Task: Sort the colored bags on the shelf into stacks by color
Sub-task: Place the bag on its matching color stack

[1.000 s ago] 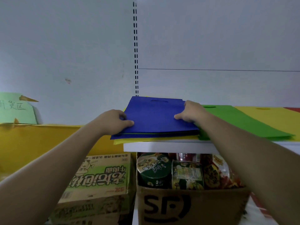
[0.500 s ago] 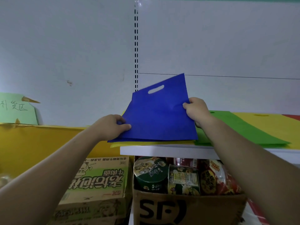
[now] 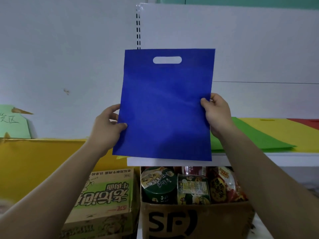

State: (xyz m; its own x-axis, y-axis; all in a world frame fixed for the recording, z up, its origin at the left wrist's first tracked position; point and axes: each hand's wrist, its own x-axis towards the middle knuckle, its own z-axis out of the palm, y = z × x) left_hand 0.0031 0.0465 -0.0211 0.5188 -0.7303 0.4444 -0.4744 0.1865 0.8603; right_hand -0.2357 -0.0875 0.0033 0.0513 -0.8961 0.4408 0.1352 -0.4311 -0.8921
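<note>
Now, left hand (image 3: 107, 128): fingers clamped on the blue bag's left edge.
Blue bag (image 3: 165, 107): held upright, off the shelf (image 3: 259, 158), handle hole at top.
Right hand (image 3: 218, 114): fingers clamped on the bag's right edge.
Shelf: green bag (image 3: 255, 138), yellow bag (image 3: 283, 128), red bag (image 3: 309, 122) lying flat, overlapping.

"sf" on cardboard box (image 3: 196, 219) (black)
</note>
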